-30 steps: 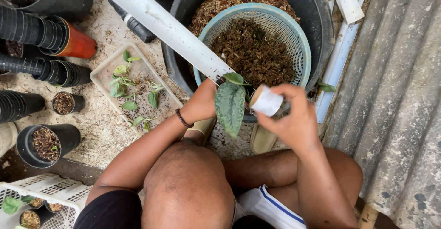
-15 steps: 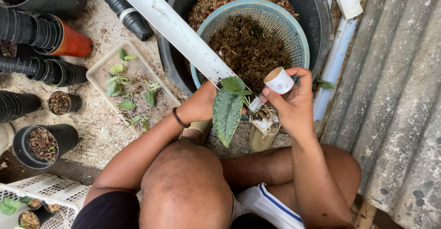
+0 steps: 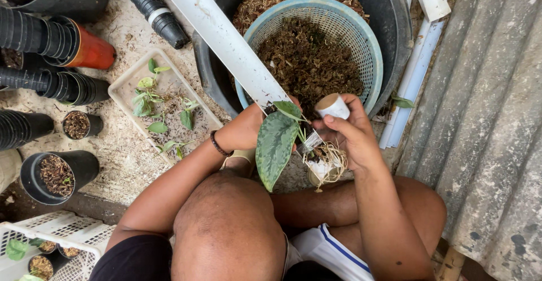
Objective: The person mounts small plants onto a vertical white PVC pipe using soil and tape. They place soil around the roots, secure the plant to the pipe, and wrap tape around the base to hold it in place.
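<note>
Now: bare-rooting | left hand (image 3: 243,131) pinches plant (image 3: 275,145) | right hand (image 3: 350,137) grips white pot (image 3: 333,106) | next likely: free roots (image 3: 330,165) gently

Left hand (image 3: 243,131): fingers hidden behind the leaf (image 3: 275,145). Right hand (image 3: 353,137): fingertips concealed by the white tube (image 3: 333,106) and roots (image 3: 327,165). White pipe (image 3: 226,38) above both hands runs off the top edge
</note>
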